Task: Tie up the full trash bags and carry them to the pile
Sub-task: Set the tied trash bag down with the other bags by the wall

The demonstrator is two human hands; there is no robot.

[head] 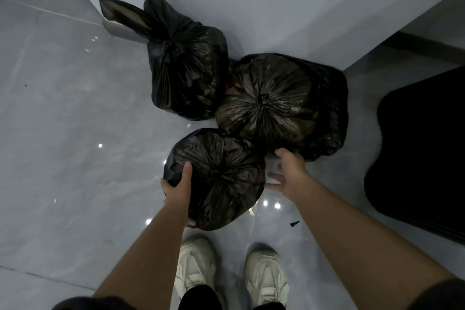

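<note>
3 black trash bags cluster on the floor point(63, 108) by the wall point(276, 7), all 3 gathered shut at the neck; this looks like the pile. The nearest bag point(221, 184) sits just ahead of 2 pale shoes point(196, 267). The left hand point(177, 191) cups its left flank, thumb on top, probably settling it against the big bag point(276, 103). The right hand point(289, 173) hovers spread and empty at its other side. The third bag point(183, 70) stands behind.

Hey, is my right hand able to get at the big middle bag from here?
Probably yes: the right hand is open and empty, beside the near edge of the big middle bag, nothing between them.
</note>
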